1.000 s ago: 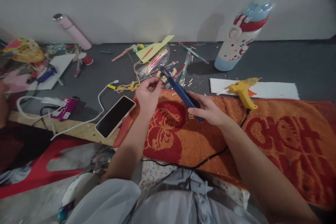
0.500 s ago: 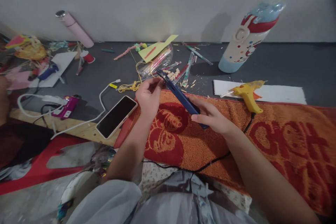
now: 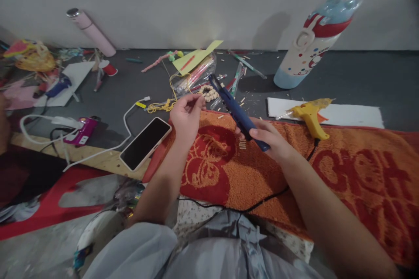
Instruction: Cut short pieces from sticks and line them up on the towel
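Observation:
My right hand (image 3: pixel 270 137) grips a long dark blue hand tool (image 3: pixel 237 113), its thumb along the near end. The tool's dark tip points up and away to the left, and I cannot make out its exact kind. My left hand (image 3: pixel 187 113) is pinched closed just left of the tool, apart from it; whatever is between the fingertips is too small to name. Right beyond those fingertips lies a cluster of small beige pieces (image 3: pixel 210 93). A few short pale sticks (image 3: pixel 242 144) rest on the orange towel (image 3: pixel 262 174) below the tool.
A smartphone (image 3: pixel 145 144) lies left of my left hand. Yellow glue gun (image 3: pixel 310 115) and white board (image 3: pixel 353 113) are at right, with a tall bottle (image 3: pixel 307 52) behind. Pink flask (image 3: pixel 93 32), purple power strip (image 3: pixel 81 130) and white cable (image 3: pixel 126 122) are at left.
The blue tool has moved right and up, its tip coming away from my left fingertips. Short pale sticks now show on the towel. My left hand has barely moved.

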Available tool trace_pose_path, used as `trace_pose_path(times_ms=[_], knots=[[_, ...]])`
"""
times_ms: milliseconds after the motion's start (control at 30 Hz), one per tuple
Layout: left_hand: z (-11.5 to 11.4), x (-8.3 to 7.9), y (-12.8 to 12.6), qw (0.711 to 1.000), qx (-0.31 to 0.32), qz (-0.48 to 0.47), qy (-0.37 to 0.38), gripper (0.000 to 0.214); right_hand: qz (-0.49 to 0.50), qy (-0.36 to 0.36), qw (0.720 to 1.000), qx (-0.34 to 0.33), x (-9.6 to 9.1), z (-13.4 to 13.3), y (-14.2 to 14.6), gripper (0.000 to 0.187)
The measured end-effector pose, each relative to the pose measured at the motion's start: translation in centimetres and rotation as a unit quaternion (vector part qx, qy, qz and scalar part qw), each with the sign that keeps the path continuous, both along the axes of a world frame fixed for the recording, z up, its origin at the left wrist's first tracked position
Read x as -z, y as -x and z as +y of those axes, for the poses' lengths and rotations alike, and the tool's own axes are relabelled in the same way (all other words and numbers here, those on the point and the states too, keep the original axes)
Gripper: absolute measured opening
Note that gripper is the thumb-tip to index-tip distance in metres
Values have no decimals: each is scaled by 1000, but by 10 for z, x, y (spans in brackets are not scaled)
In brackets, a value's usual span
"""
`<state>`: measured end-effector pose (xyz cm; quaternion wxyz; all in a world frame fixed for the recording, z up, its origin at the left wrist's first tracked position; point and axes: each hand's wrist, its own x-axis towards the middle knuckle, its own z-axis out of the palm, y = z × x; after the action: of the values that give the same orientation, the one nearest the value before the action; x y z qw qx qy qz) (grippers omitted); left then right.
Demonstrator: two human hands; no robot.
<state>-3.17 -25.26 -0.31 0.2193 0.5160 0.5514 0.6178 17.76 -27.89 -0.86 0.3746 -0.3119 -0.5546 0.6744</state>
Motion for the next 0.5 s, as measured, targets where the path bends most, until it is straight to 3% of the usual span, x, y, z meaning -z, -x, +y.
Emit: trace_pose_path(times_ms=[133, 267, 500], knots=[[7, 12, 7, 984, 28, 170, 52, 12, 51, 20, 996, 76, 12, 7, -2, 30], [8, 19, 6, 917, 51, 388, 75, 11, 93, 52, 985, 133, 20, 14, -4, 31], [9, 26, -2, 850, 156, 491, 107, 17, 90, 46, 982, 160, 19, 16, -5, 32]])
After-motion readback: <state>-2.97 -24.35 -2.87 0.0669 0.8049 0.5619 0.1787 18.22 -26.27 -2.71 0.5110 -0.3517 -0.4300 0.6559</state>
